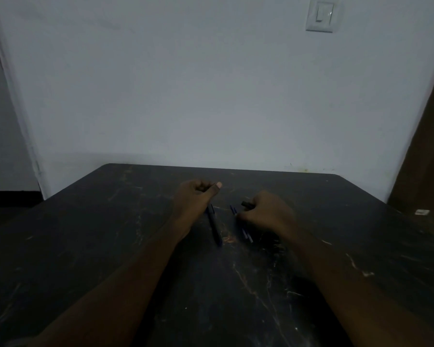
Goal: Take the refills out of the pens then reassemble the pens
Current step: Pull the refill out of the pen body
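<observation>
Near surface: dark table (236, 309), flat and matt, heavily scratched, with pale and rust-toned scuffs; wide bare stretch between the two arms.
Forearms: left forearm (125, 279) and right forearm (336, 271), bare, entering from the bottom corners and converging toward mid-table.
Pen: slim dark pen (215, 225) lying flat at table centre, slightly angled; near end bluish, far end with clip just beside the heel of the left hand; contact with that hand not resolvable.
Refills: thin blue refills (247, 235) on the table just right of the pen, apart from it and roughly parallel; middle stretch hidden under the right hand; seemingly two, count uncertain.
Right hand: right hand (267, 212) knuckles up, fingers curled round a small pen part, positioned over the refills.
Pen part: short black pen part (246, 204) protruding leftward from the right hand's fingers; kind too dark to identify.
Left hand: left hand (194, 196) with fingers curled inward, thumb straight and pointing away; whether anything is gripped cannot be told.
Table edges: far edge straight with rounded corners, well beyond both hands; side edges slanting outward toward the camera; open surface left, right and ahead of the hands.
Wall: pale wall (211, 83), smooth and plain, behind the far edge.
Light switch: white square light switch (322, 16) high on the wall at right.
Door: brown door (431, 146) along the right margin.
</observation>
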